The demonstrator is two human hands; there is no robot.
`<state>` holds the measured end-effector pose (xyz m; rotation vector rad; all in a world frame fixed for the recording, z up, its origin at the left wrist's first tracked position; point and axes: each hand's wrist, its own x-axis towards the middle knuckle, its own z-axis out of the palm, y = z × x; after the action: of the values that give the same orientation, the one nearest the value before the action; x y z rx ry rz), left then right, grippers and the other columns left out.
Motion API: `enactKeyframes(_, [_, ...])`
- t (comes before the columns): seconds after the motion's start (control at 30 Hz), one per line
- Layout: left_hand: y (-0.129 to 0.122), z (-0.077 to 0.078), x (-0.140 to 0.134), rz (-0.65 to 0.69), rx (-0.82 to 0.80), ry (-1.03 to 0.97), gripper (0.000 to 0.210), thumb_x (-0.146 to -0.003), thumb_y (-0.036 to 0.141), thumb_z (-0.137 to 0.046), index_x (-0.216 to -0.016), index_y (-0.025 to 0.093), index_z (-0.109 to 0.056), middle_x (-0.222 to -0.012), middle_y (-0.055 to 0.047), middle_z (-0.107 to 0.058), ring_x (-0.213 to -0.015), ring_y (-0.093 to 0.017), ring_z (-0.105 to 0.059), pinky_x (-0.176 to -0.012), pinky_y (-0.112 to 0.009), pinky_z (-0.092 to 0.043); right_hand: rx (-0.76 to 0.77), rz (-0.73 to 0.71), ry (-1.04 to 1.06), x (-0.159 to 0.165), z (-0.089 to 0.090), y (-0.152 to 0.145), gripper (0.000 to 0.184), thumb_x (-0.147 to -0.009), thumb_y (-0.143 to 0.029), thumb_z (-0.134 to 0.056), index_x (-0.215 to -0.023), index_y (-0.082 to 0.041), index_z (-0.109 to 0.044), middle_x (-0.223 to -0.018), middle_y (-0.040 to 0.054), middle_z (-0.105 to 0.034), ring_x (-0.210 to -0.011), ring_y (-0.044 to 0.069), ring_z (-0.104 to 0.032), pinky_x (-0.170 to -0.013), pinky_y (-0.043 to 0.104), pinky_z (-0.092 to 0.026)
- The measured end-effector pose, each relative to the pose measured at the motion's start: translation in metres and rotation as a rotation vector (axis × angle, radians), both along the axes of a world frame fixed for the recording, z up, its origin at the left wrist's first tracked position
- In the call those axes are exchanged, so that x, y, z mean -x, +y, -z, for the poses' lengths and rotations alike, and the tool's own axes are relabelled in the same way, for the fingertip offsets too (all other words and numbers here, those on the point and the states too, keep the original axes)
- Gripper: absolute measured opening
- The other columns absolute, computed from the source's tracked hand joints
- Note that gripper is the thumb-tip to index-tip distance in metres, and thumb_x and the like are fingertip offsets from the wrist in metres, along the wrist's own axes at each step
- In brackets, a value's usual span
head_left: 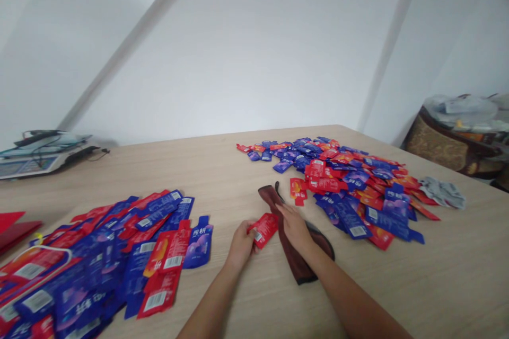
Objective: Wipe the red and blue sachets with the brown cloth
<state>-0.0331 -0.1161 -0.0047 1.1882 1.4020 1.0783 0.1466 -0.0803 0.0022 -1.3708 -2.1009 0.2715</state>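
Head view: left hand (240,241) pinches a packet (266,229) at the pouch (296,266)'s edge; right hand (294,224) covers it, apparently steadying the pouch, fingers' grip unclear.

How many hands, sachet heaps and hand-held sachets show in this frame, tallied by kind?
Hands: 2 (left hand, right hand)
Sachet heaps: 2 (left heap, right heap)
Hand-held sachets: 1 visible (red sachet)
Total: 5. Sachets within the heaps overlap too much to count.
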Motion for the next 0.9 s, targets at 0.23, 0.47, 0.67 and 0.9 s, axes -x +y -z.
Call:
enactKeyframes(0.23, [0.0,0.006,-0.001,-0.027,-0.026,0.077,0.02,-0.082,0.025,-0.041,-0.099,0.016,-0.044,-0.04,0.009,-0.048,-0.029,-0.011,-0.044,-0.031,-0.017,-0.032,0.008,-0.179,-0.123,0.033,-0.006,-0.032,0.053,-0.08,-0.007,-0.038,-0.13,-0.021,-0.049,-0.132,0.0062,-0.051,-0.123,0.021,-0.04,-0.101,0.037,-0.031])
enactKeyframes(0.47, [-0.011,-0.008,0.002,-0.12,-0.349,0.6,0.023,-0.084,0.024,-0.044,-0.105,0.018,-0.05,-0.093,-0.007,-0.063,-0.088,-0.02,-0.061,-0.079,-0.036,-0.049,0.007,0.05,-0.104,-0.004,0.003,0.013,0.051,-0.079,-0.003,-0.035,-0.124,-0.017,-0.055,-0.124,0.0095,-0.057,-0.118,0.021,-0.045,-0.1,0.037,-0.032])
enactKeyframes(0.67, [-0.019,-0.012,-0.007,0.128,-0.615,1.018,0.041,-0.079,0.026,-0.053,-0.119,0.015,-0.05,-0.118,-0.011,-0.052,-0.111,-0.024,-0.046,-0.099,-0.042,-0.037,-0.129,-0.003,0.063,0.002,0.003,-0.008,0.053,-0.081,-0.006,-0.032,-0.13,-0.017,-0.048,-0.127,0.0092,-0.054,-0.118,0.019,-0.045,-0.101,0.039,-0.035])
enactKeyframes(0.9, [-0.02,-0.014,-0.02,0.104,-0.531,1.275,0.034,-0.08,0.02,-0.048,-0.111,0.009,-0.057,-0.103,-0.014,-0.057,-0.099,-0.026,-0.05,-0.089,-0.042,-0.042,0.017,-0.011,-0.114,0.016,-0.004,-0.011,0.047,-0.078,-0.005,-0.038,-0.117,-0.019,-0.061,-0.118,0.0072,-0.061,-0.114,0.02,-0.047,-0.1,0.034,-0.033])
